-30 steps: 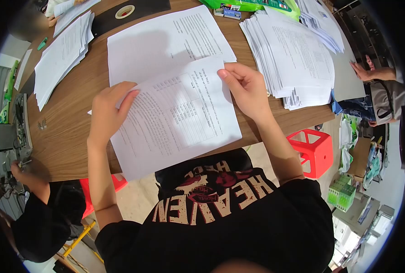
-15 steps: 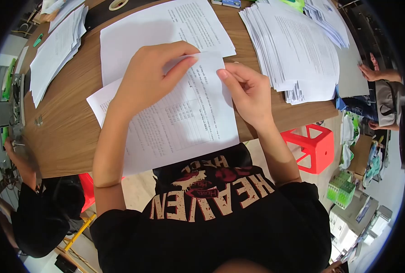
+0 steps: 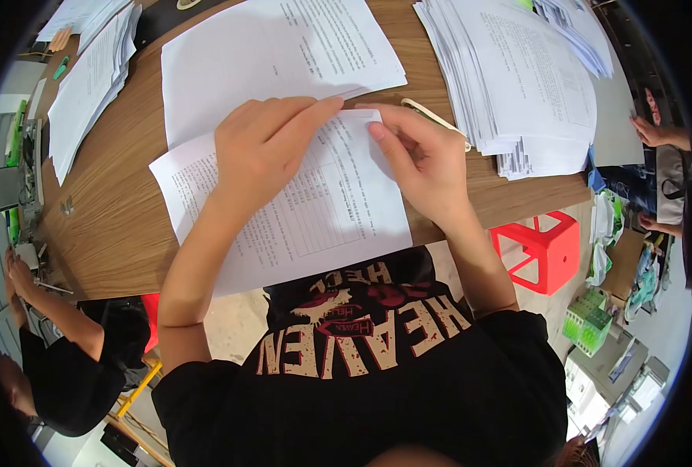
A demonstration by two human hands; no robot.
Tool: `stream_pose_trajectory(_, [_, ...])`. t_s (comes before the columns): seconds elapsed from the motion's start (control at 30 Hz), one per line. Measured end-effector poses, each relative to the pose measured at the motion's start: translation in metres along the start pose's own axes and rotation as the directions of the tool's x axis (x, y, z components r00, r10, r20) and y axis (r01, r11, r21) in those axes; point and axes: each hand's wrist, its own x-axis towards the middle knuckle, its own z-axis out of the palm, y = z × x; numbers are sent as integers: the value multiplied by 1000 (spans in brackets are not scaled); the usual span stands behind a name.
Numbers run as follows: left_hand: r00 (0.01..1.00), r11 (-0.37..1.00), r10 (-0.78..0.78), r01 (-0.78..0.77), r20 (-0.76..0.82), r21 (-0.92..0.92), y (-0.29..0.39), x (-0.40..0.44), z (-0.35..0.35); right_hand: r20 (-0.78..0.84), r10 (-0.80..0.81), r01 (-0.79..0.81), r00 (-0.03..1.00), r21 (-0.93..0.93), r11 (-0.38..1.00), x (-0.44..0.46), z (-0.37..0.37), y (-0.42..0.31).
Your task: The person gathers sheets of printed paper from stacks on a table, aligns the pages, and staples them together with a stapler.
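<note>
Printed sheets of paper [image 3: 315, 226] lie at the table's front edge, partly overhanging toward my shirt. My left hand [image 3: 272, 144] is closed, its thumb and fingers pinching the sheets' top edge. At the top right corner, my right hand [image 3: 423, 159] holds the same sheets between thumb and fingers. Its far fingers are hidden behind the paper. Just beyond lies another set of printed pages [image 3: 283, 58]. A narrow, pale-edged object [image 3: 433, 118] shows behind my right hand, mostly hidden.
A thick paper stack [image 3: 517, 86] stands at the right, another paper pile [image 3: 93, 93] at the left of the wooden table [image 3: 120, 226]. A red stool [image 3: 544, 253] is below the right edge. One person's arm [image 3: 66, 319] is at left; another person's hand [image 3: 653, 132] is at right.
My left hand's fingers have come down closer along the sheets' top edge, nearer my right hand. The pale-edged object now shows behind my right hand. The person at left has leaned further into view.
</note>
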Motion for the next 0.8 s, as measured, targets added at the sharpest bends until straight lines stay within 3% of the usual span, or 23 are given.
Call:
stream_pose_trajectory(0.07, [999, 998, 36, -36, -7, 51, 0, -5, 5, 8, -41, 41, 999, -40, 998, 2, 0, 3])
stream_pose_trajectory(0.13, [999, 998, 25, -27, 32, 65, 3, -10, 12, -81, -349, 311, 934, -298, 902, 2, -3, 5])
stream_pose_trajectory(0.27, [999, 996, -7, 3, 43, 91, 1, -19, 26, -24, -366, 311, 930, -477, 822, -8, -9, 4])
stream_pose_trajectory(0.33, [991, 991, -93, 83, 97, 103, 3, -19, 28, -13, -380, 293, 925, -612, 734, -9, -10, 5])
stream_pose_trajectory(0.47, [985, 986, -126, 111, 116, 125, 1, -22, 33, 25, -392, 316, 920, -637, 703, -2, -8, 0])
stream_pose_trajectory(0.53, [994, 986, -92, 81, 67, 148, -3, -24, 38, 268, -203, 333, 942, -823, 461, -3, -7, 1])
stream_pose_trajectory(0.63, [994, 984, -93, 83, 61, 159, -2, -23, 38, 142, -256, 267, 956, -781, 564, -1, 0, 3])
stream_pose_trajectory(0.73, [995, 986, -93, 87, 37, 139, -1, -23, 37, 263, -162, 309, 951, -825, 473, -2, 1, 6])
stream_pose_trajectory(0.8, [996, 986, -87, 81, 33, 147, -3, -24, 39, 171, -194, 251, 966, -804, 539, 0, -4, 7])
